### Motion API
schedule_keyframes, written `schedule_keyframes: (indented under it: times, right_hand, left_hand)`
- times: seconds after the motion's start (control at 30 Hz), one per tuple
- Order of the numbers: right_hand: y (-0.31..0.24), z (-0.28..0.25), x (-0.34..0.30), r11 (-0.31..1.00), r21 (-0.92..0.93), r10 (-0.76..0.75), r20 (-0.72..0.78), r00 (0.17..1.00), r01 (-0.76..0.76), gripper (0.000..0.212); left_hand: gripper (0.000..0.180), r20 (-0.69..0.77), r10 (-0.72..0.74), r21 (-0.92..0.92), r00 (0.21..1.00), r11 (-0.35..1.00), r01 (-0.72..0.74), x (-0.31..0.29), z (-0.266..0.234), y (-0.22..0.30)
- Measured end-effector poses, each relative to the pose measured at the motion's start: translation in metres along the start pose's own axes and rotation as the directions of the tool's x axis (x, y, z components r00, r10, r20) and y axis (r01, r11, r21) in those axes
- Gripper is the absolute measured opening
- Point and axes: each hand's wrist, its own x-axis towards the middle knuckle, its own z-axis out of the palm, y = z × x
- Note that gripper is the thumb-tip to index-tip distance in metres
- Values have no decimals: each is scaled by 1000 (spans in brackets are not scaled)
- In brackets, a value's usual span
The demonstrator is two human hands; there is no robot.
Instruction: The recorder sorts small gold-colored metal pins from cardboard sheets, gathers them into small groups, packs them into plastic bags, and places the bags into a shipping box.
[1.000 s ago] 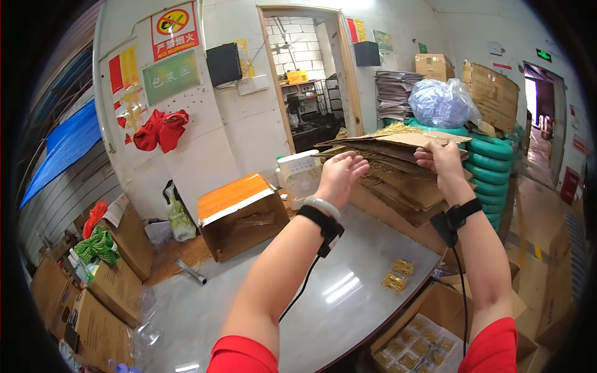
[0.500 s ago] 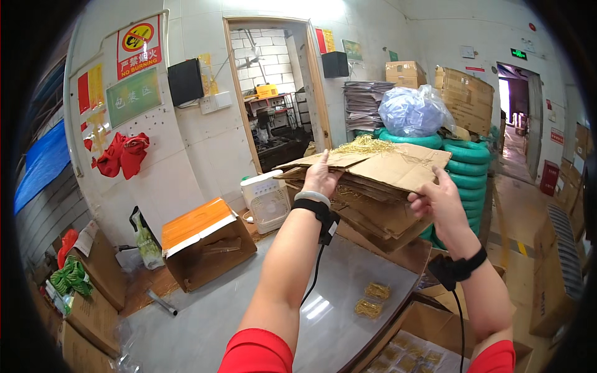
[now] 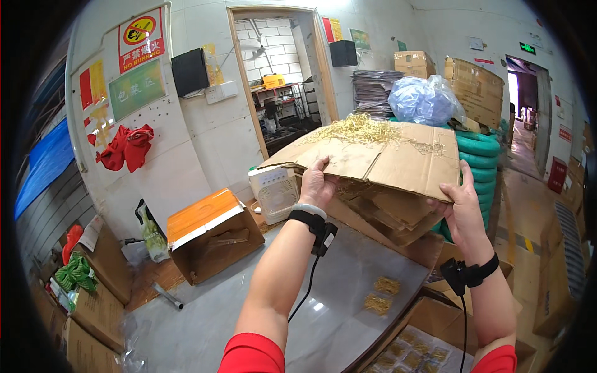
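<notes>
Both my hands grip the near edge of a flat brown cardboard sheet [image 3: 398,165], raised and tilted over a box. My left hand [image 3: 318,185] pinches its left part, thumb on top and fingers beneath. At the right corner my right hand [image 3: 460,202] has closed round the edge. A heap of thin gold pieces [image 3: 360,129] lies on top of the sheet. Below it, more folded cardboard [image 3: 395,211] shows inside the brown box. On the grey table [image 3: 273,311] sit two small clear packs of gold pieces [image 3: 377,304].
An open carton [image 3: 435,317] with several similar packs stands at the table's right edge. An orange-topped box [image 3: 214,239] and a white fan [image 3: 273,196] are on the left. Behind the cardboard are stacked green coils [image 3: 479,149] and a bag of bluish plastic [image 3: 423,99].
My hands have lifted the top cardboard sheet away from the pieces under it. Its near edge tilts up, and the gold heap on it shows more fully.
</notes>
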Motion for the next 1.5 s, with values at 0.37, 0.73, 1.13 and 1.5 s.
schedule_keyframes:
  times: [0.37,0.73,1.13,1.5]
  right_hand:
    - [-38,21,-64,997,71,-11,253,967,-7,80]
    - [-32,53,-154,967,-102,252,552,795,-235,78]
    - [47,52,-226,661,-79,691,453,563,-746,63]
    - [-23,34,-293,694,-272,708,427,563,-666,47]
  left_hand:
    - [31,96,236,171,967,953,-250,-204,25,110]
    - [38,-152,226,212,962,958,-191,-455,3,183]
    - [41,-629,79,197,774,979,60,-555,-54,137]
    - [52,-663,26,318,748,914,250,-632,37,178]
